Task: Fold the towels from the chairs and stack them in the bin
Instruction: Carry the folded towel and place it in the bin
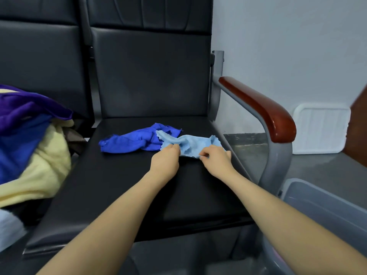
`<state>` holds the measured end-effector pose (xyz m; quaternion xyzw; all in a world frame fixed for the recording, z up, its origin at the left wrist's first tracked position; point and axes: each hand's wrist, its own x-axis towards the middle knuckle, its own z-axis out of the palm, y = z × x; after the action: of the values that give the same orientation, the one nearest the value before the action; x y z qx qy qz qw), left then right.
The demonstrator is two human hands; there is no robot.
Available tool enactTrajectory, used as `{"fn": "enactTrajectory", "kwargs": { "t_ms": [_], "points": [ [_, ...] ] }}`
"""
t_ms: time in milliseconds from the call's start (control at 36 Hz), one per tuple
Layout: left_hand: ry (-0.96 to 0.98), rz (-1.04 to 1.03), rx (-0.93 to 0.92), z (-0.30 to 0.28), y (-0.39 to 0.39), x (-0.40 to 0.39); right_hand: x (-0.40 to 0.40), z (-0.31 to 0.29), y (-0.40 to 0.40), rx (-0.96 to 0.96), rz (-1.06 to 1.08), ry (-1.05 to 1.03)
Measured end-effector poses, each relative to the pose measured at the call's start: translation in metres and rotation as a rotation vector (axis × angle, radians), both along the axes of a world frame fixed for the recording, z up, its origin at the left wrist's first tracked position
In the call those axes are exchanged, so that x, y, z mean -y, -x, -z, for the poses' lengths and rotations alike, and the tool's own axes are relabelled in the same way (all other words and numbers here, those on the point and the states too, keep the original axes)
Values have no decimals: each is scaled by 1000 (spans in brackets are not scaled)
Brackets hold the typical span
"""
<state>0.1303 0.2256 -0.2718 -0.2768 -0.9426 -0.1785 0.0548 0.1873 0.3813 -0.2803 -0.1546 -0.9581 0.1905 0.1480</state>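
- A crumpled light blue cloth towel with wavy edges (188,144) lies on the black padded chair seat (123,185), just right of the frame's middle.
- The left hand (165,159) reaches in from the lower centre; its curled fingers pinch the left part of the light blue towel.
- The right hand (215,157) comes in from the lower right; its thumb and fingertips pinch the towel's near right edge.
- The two hands are close together but apart, with a bunched stretch of the towel between them.
- A rumpled royal blue cloth towel (135,140) lies on the same seat, left of the light blue one; the light blue towel overlaps its right end.
- On the neighbouring seat at the left edge of the frame sits a heap of purple, dark blue and pale yellow towels (29,139).
- A translucent grey plastic bin (325,203) stands on the floor at the lower right, beside the chair; only part of it shows.
- The chair's reddish-brown wooden armrest on a grey metal frame (260,108) curves down the right side, between seat and bin.
- A white ribbed plastic lid or tray (319,132) leans against the pale wall at the right, behind the armrest.
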Motion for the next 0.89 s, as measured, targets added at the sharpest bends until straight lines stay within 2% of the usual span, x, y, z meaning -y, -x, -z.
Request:
{"fn": "enactTrajectory", "kwargs": {
  "t_ms": [222,306,389,472,528,583,639,667,750,889],
  "points": [
    [-378,-59,14,-21,-26,8,2,-17,-19,-265,171,265],
    [-410,-20,-16,-26,-32,9,3,-24,-23,-311,193,405],
    [-371,-7,-57,-31,-36,10,11,-27,-31,-307,41,520],
    [-346,-36,-115,-38,-40,12,20,-22,-39,-204,-188,582],
    [-326,-53,-173,-42,-41,11,24,-19,-43,-67,-277,491],
    [-330,-72,-242,-44,-42,11,25,-16,-43,-7,-273,270],
    [-358,-81,-297,-45,-43,12,24,-14,-38,-127,-234,34],
    [-363,-90,-309,-45,-43,12,23,-14,-36,-200,-199,-14],
    [-350,-164,-275,-48,-41,17,17,-17,-34,-313,-84,15],
    [-381,-213,-238,-51,-36,29,6,-32,-39,-327,45,-1]
  ]
}}
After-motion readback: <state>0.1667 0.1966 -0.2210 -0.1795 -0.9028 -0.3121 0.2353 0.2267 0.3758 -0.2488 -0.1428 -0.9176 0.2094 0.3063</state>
